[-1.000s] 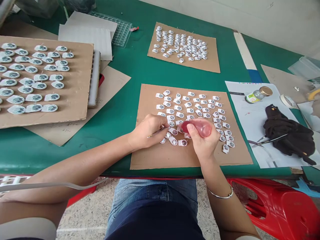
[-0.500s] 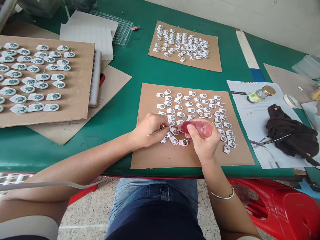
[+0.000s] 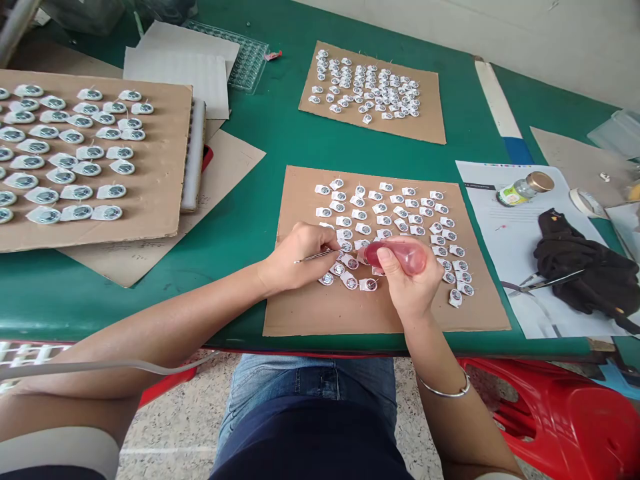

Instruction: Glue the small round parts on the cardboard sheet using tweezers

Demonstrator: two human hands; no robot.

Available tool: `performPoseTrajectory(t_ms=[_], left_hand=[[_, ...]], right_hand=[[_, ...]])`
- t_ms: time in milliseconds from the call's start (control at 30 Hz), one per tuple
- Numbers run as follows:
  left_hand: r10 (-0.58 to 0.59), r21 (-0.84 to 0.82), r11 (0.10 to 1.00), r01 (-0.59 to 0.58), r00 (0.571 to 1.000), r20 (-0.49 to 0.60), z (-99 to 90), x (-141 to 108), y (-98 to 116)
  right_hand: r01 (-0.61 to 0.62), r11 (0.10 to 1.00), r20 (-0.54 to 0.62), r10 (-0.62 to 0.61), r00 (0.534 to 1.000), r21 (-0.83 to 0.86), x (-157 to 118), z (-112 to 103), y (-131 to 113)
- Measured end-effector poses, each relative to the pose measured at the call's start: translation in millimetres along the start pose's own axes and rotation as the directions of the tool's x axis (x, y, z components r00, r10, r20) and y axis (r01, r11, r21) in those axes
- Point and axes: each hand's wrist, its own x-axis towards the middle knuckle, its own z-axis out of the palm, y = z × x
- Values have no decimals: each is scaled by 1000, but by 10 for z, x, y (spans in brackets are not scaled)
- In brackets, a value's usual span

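My left hand is closed on a thin metal tool, like tweezers or a needle, above the near cardboard sheet. In my right hand is a soft squeeze bottle of red liquid, tilted so its narrow end points left and down toward the small pieces. Rows of small white tagged pieces with round dark-patterned faces lie on this sheet. My fingers hide some of them, and the exact contact of the bottle tip cannot be made out.
More such pieces lie on a back cardboard sheet and a raised left board. To the right are paper, a glass jar, a tape roll, black cloth and scissors. A red stool stands below.
The whole view has shifted slightly. Both hands stay almost in place, still holding the thin tool and the squeeze bottle.
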Motion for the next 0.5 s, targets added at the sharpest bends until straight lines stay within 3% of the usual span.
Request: performPoseTrajectory(t_ms=[500], left_hand=[[-13, 1, 1000, 13, 1000, 9, -14, 8, 19]], right_hand=[[-31, 999, 53, 29, 998, 35, -2, 2, -11]])
